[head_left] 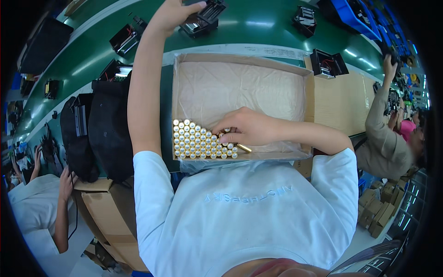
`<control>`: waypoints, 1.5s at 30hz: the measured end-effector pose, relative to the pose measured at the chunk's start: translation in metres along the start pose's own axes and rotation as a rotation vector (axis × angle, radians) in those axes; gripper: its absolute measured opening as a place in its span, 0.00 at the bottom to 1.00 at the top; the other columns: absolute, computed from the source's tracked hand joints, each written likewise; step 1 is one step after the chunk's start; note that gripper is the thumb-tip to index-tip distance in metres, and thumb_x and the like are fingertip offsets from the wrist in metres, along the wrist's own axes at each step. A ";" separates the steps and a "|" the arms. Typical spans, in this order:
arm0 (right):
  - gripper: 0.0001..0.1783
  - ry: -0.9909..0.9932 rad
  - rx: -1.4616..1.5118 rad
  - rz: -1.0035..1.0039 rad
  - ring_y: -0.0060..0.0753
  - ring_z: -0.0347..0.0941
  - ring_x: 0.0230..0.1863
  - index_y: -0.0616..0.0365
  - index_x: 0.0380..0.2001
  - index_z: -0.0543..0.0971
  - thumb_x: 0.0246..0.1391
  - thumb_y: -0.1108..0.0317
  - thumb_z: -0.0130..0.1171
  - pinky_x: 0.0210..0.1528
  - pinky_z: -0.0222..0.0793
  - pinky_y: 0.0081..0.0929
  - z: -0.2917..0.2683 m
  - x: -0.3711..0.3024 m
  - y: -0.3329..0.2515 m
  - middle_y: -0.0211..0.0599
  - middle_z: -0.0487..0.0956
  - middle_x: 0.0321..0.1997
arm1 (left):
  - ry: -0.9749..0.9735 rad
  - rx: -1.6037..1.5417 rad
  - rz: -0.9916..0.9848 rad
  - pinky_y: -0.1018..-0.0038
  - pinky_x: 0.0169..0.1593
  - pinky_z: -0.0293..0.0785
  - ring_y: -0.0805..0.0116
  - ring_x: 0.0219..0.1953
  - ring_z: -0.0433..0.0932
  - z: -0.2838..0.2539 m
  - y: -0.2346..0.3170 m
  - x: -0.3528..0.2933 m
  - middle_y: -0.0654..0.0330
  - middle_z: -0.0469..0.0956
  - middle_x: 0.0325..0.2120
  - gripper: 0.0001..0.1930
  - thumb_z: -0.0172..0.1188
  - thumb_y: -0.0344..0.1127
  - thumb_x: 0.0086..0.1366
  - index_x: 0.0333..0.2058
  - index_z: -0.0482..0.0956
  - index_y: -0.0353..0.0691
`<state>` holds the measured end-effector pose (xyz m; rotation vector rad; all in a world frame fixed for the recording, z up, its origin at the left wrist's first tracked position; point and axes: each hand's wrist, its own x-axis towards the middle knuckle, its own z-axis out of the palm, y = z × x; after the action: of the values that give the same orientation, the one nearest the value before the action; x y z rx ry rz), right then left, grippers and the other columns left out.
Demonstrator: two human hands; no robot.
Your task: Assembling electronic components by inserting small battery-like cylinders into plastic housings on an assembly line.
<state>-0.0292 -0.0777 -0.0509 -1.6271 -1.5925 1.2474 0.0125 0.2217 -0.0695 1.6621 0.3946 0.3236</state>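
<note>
In front of me is an open cardboard box (240, 60) lined with clear plastic. Gold-sided cylindrical batteries (194, 141) stand upright in tight rows at its near left corner, silvery ends up. My right hand (251, 125) reaches in over the right edge of these rows, thumb and fingers bent together around batteries there; the fingertips are partly hidden. Just below that hand, a single battery (244, 148) lies tilted on its side. Stretched far forward, my left hand (177, 14) grips a black plastic housing (210, 11) above the green conveyor belt, next to another black housing (198, 28).
Further black housings sit along the green belt (258, 27), one with wires (326, 63) by the box's far right corner. A blue bin (353, 18) stands at the far right. Black cloth bags (108, 129) are left of my arm. Other people work at both sides.
</note>
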 end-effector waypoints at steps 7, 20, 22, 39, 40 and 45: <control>0.09 0.164 -0.115 -0.107 0.40 0.78 0.28 0.66 0.40 0.82 0.57 0.72 0.61 0.34 0.73 0.31 -0.004 0.006 0.022 0.42 0.84 0.35 | -0.025 -0.284 0.011 0.68 0.42 0.85 0.53 0.40 0.82 -0.002 -0.007 0.005 0.38 0.71 0.49 0.34 0.60 0.20 0.63 0.65 0.55 0.29; 0.13 0.755 -0.421 0.021 0.31 0.72 0.27 0.64 0.42 0.82 0.60 0.67 0.56 0.32 0.69 0.27 -0.156 0.090 -0.015 0.36 0.84 0.34 | -0.040 -0.327 -0.031 0.66 0.41 0.84 0.53 0.44 0.79 0.005 0.006 -0.003 0.41 0.70 0.49 0.32 0.54 0.17 0.59 0.63 0.57 0.34; 0.14 0.825 -0.472 0.043 0.33 0.74 0.28 0.64 0.42 0.82 0.60 0.65 0.57 0.33 0.71 0.29 -0.176 0.110 -0.004 0.38 0.85 0.35 | -0.026 -0.336 -0.021 0.66 0.41 0.84 0.54 0.44 0.79 0.004 0.010 0.000 0.41 0.70 0.49 0.31 0.53 0.18 0.59 0.62 0.58 0.34; 0.09 0.824 -1.061 -0.474 0.38 0.77 0.34 0.61 0.37 0.84 0.51 0.71 0.63 0.38 0.73 0.29 -0.174 0.144 0.018 0.37 0.84 0.37 | 0.256 -0.719 -0.130 0.62 0.36 0.82 0.56 0.40 0.79 0.000 -0.006 0.012 0.44 0.70 0.46 0.22 0.58 0.32 0.66 0.55 0.63 0.36; 0.09 0.798 -1.155 -0.558 0.38 0.77 0.34 0.61 0.37 0.84 0.51 0.72 0.64 0.38 0.73 0.29 -0.172 0.143 0.024 0.36 0.84 0.37 | 0.263 -0.707 -0.131 0.62 0.37 0.82 0.56 0.40 0.78 0.000 -0.008 0.012 0.43 0.69 0.47 0.22 0.58 0.31 0.65 0.55 0.62 0.36; 0.08 0.766 -1.022 -0.650 0.34 0.75 0.31 0.59 0.36 0.84 0.51 0.72 0.65 0.36 0.72 0.26 -0.179 0.148 0.036 0.35 0.83 0.34 | 0.283 -0.630 -0.132 0.60 0.39 0.82 0.53 0.43 0.77 0.001 -0.013 0.014 0.41 0.67 0.48 0.26 0.59 0.27 0.64 0.58 0.58 0.36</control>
<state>0.1259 0.0990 -0.0409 -1.5331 -2.0186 -0.5939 0.0249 0.2284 -0.0823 0.9709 0.5448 0.5262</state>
